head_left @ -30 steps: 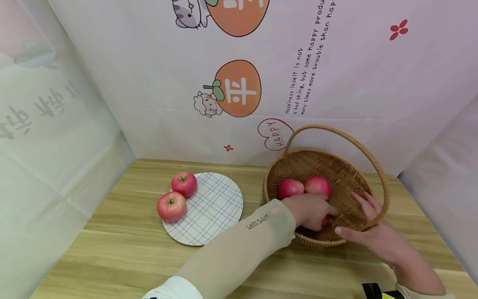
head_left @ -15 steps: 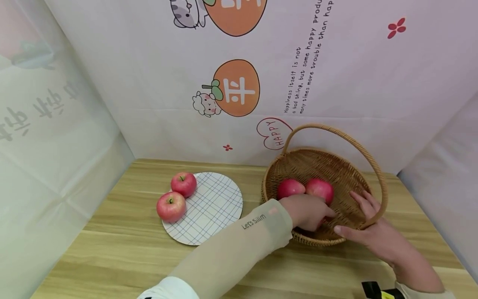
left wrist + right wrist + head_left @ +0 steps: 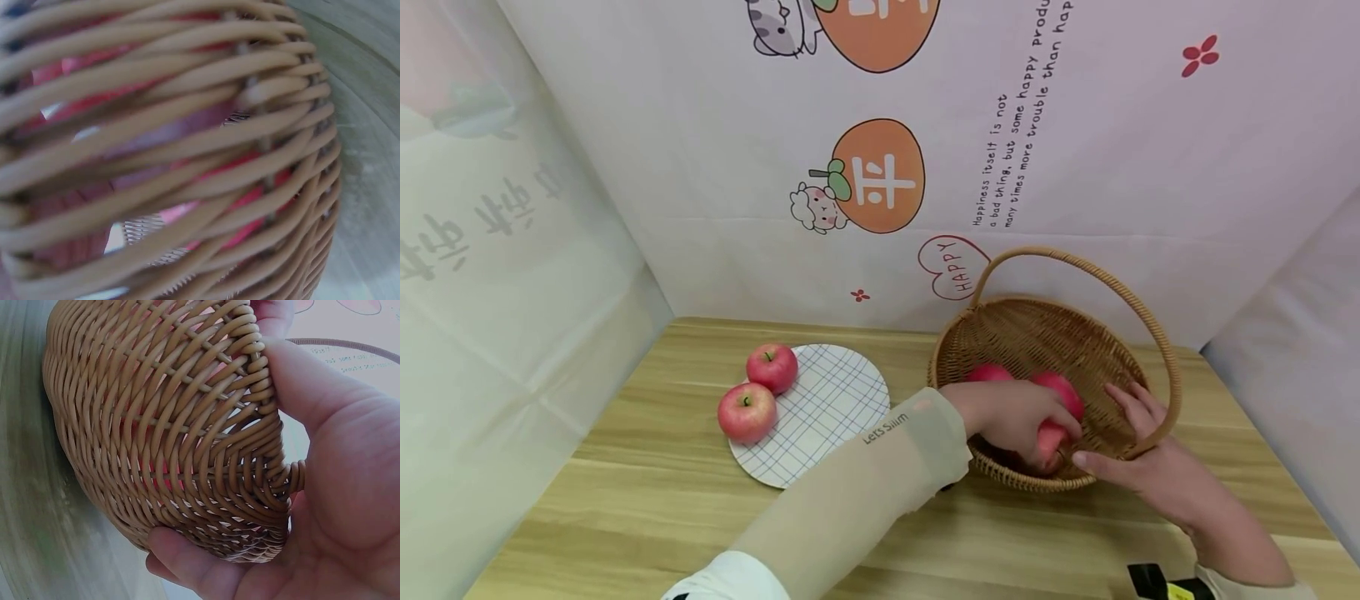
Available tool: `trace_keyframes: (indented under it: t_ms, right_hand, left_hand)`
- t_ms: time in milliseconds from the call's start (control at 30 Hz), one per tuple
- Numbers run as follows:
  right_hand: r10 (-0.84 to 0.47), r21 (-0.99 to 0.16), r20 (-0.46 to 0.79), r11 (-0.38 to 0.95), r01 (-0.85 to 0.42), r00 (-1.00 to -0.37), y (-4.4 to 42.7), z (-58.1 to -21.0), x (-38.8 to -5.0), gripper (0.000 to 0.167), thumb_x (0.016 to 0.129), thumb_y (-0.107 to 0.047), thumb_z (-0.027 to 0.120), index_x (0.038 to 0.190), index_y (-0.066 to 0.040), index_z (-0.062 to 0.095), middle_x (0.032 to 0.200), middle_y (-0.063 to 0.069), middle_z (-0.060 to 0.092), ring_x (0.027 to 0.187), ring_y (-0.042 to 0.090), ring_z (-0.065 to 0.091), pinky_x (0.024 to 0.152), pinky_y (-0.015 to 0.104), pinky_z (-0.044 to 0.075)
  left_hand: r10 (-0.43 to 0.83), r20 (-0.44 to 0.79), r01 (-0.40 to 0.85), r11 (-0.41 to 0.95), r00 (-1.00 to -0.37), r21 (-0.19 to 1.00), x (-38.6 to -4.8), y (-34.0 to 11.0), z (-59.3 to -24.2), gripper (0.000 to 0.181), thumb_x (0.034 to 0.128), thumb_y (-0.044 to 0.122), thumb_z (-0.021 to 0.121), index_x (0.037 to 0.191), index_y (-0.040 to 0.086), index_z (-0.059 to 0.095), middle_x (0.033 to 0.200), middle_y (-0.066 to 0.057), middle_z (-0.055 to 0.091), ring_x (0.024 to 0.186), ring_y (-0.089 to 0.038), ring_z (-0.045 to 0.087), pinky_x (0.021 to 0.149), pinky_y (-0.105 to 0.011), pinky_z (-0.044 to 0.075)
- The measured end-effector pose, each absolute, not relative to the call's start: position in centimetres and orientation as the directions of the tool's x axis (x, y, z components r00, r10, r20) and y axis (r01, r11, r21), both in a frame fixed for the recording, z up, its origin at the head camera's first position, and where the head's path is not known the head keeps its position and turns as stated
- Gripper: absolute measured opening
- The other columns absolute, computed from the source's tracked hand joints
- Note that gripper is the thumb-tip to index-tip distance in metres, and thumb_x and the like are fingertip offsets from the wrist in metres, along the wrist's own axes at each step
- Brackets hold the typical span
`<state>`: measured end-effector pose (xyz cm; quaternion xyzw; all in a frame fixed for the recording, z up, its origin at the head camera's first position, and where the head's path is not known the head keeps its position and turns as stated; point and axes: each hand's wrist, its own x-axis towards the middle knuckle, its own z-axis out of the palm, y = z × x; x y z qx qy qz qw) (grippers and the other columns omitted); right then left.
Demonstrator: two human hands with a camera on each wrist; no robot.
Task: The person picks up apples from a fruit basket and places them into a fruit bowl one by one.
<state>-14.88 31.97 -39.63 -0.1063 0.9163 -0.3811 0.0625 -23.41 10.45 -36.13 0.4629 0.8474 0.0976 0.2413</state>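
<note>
Plainly, one red apple (image 3: 1050,442) is held by the grip of the left hand (image 3: 1017,418) inside the wicker basket (image 3: 1026,332), near two others (image 3: 1060,392); the basket's rim is clasped by the right hand (image 3: 1138,458). Two plate apples (image 3: 747,413) are seen leftward.

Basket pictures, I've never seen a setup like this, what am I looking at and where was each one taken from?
There's no machine here, just a person at work. The wide pictures come from a camera on the head, looking down at a wooden table. On it are a round checked plate, two apples at the plate's left edge, and a wicker basket. The left hand reaches inside and grips an apple, with two more apples nearby in the basket. The right hand holds the rim beside the handle. The close pictures come from wrist cameras: the left one, blurry, looks through the weave at glimpses of red; the right one shows the basket's outside and the right hand.
</note>
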Motion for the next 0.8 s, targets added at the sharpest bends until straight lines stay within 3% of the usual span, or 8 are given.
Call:
trace_keyframes:
  t_ms: [333, 600, 800]
  right_hand:
    - [-0.241, -0.702, -0.037, 0.697, -0.146, -0.970, 31.9, -39.6, -14.8, 0.106, 0.091, -0.035, 0.074, 0.160, -0.007, -0.001, 0.157, 0.026, -0.024, 0.136, 0.064, -0.008, 0.085, 0.083, 0.023]
    - [-0.237, -0.690, -0.036, 0.708, -0.148, -0.971, 31.9, -39.6, -14.8, 0.106, 0.091, -0.036, 0.074, 0.160, -0.007, -0.001, 0.157, 0.027, -0.022, 0.136, 0.065, -0.005, 0.085, 0.082, 0.026]
    - [-0.231, -0.680, -0.052, 0.721, -0.135, -0.971, 32.0, -39.6, -14.9, 0.106, 0.091, -0.038, 0.074, 0.160, -0.007, -0.002, 0.157, 0.027, -0.022, 0.134, 0.067, -0.003, 0.084, 0.082, 0.027]
  left_hand:
    - [0.823, -0.288, 0.617, 0.560, -0.490, 0.552, -23.5, 9.2, -35.8, 0.059, 0.0837, 0.028, 0.081, 0.137, 0.039, 0.060, 0.137, 0.020, 0.046, 0.109, 0.001, 0.044, 0.080, -0.017, 0.043]
    - [0.828, -0.269, 0.588, 0.544, -0.492, 0.599, -23.8, 8.5, -35.6, 0.057, 0.0835, 0.028, 0.082, 0.136, 0.040, 0.061, 0.138, 0.020, 0.046, 0.112, 0.001, 0.044, 0.083, -0.017, 0.042]
    - [0.865, -0.189, 0.548, 0.450, -0.466, 0.705, -24.1, 7.4, -35.8, 0.056, 0.0839, 0.029, 0.082, 0.136, 0.035, 0.062, 0.140, 0.018, 0.045, 0.111, 0.001, 0.047, 0.084, -0.015, 0.044]
